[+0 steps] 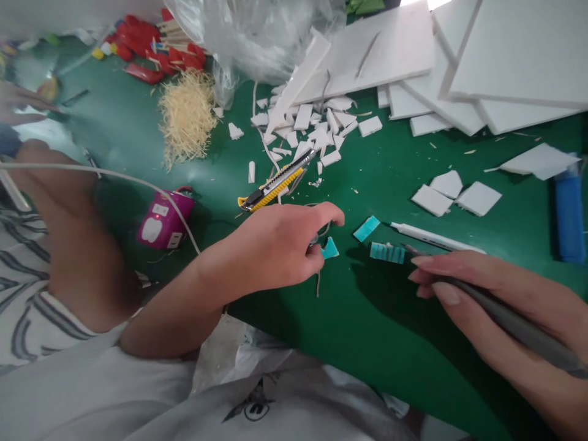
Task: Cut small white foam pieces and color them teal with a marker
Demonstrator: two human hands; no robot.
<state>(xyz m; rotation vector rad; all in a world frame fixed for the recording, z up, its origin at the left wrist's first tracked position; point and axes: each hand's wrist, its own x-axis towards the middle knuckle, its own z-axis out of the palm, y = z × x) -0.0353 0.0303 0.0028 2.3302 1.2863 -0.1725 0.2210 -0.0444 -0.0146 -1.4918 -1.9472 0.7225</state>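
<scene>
My left hand [280,245] hovers over the green table with thumb and forefinger apart. A turquoise scrap [329,248] shows beside its thumb; whether they touch is hard to tell. My right hand [487,306] grips a dark grey pen-like tool [509,318] with a thin tip, its exact kind unclear. That tip lies close to a turquoise piece with dark stripes [387,253]. Another turquoise piece [366,228] rests between the hands. Just beyond my right fingers lies a white pen [436,237]. A yellow and black utility knife [278,182] lies behind my left hand.
White foam scraps [316,125] and stacked foam boards [519,55] fill the back. Thin wooden sticks [187,116], red pieces [140,40] and a purple power block [165,219] with a white cable lie left. Another person's hand [22,101] is far left. A blue object [569,214] stands right.
</scene>
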